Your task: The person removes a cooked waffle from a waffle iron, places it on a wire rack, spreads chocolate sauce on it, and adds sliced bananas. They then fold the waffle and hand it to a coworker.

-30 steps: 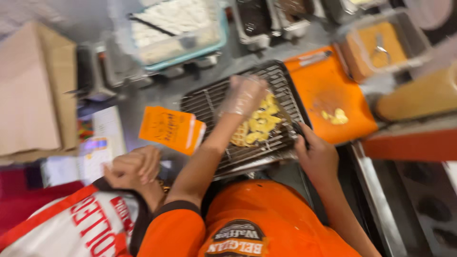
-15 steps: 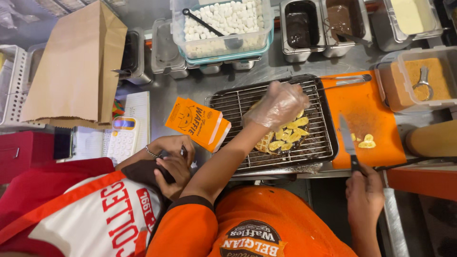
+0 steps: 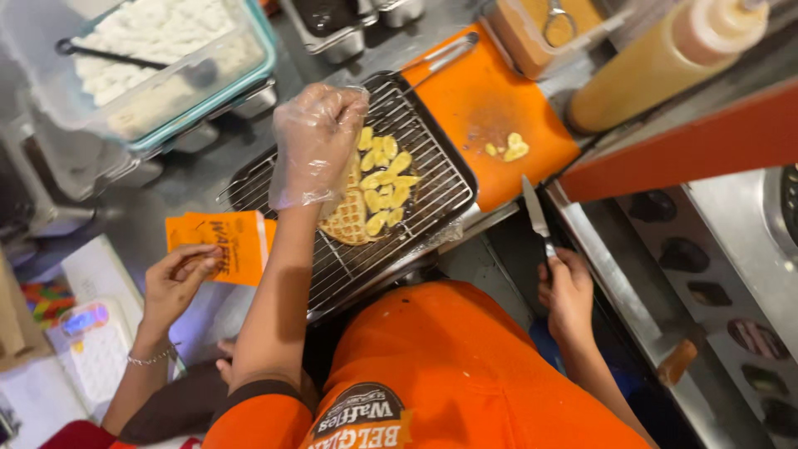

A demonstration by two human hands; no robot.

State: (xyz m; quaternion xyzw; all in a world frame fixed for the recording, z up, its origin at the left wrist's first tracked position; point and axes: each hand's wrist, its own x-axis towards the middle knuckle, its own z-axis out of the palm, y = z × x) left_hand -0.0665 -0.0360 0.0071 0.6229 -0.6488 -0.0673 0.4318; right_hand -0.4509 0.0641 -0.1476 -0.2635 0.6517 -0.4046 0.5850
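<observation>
The right hand (image 3: 567, 293) gripped a knife (image 3: 536, 214) by its handle near the body. Farther out, the gloved left hand (image 3: 316, 141) was closed over a waffle (image 3: 353, 218) topped with banana slices (image 3: 386, 179) on the wire rack (image 3: 432, 179).

waffle (image 3: 349, 218) on wire rack (image 3: 416, 216) | cutting board (image 3: 490, 108) right of rack | tub (image 3: 141, 66) behind rack
</observation>
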